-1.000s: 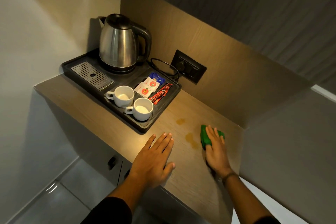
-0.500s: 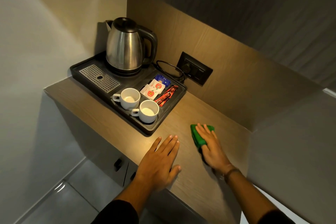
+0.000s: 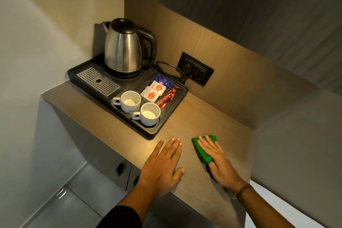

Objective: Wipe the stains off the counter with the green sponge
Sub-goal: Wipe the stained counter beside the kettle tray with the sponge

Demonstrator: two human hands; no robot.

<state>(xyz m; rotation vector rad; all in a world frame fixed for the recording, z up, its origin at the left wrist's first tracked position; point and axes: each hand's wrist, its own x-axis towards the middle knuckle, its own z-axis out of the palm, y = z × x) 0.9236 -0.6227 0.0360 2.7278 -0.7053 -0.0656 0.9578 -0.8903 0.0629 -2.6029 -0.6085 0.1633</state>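
Note:
The green sponge lies flat on the wooden counter, right of the tray's near corner. My right hand presses down on it with fingers stretched over its top; only the sponge's left edge and far corner show. My left hand rests palm down on the counter near its front edge, fingers together, holding nothing. No brown stain shows on the counter around the sponge.
A black tray at the back left carries a steel kettle, two white cups and sachets. A wall socket with a cable sits behind. Walls close in on the right and back; the floor drops off in front.
My right hand has slid the sponge leftward across the spot where two brown stains lay; those stains no longer show. My left hand has stayed flat.

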